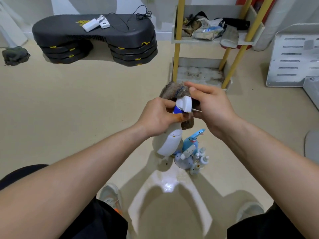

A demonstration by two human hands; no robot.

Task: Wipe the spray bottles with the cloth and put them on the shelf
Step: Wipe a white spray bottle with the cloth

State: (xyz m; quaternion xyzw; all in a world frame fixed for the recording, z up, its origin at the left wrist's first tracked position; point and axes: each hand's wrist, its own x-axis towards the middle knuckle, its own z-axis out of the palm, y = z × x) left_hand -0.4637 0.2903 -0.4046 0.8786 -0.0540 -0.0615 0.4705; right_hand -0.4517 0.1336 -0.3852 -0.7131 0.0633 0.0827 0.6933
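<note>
My left hand (158, 116) grips the neck of a white spray bottle (170, 144) with a blue collar and white trigger head, held upright above the floor. My right hand (210, 107) holds a brown cloth (172, 91) pressed against the bottle's head; part of the cloth hangs below at the bottle's right side. On the floor just beneath stand a light blue spray bottle (190, 143) and several small spotted bottles (198, 161). The yellow-posted shelf (177, 54) stands ahead, its lower tray (198, 74) stained and bare.
The shelf's upper tray holds rags, bags and a glove (229, 36). A black stepped platform (95, 37) with a white power bank sits at the back left. A dark rag (15, 56) lies at far left. A white vented panel (293, 57) leans at right. My shoes (110, 195) are below.
</note>
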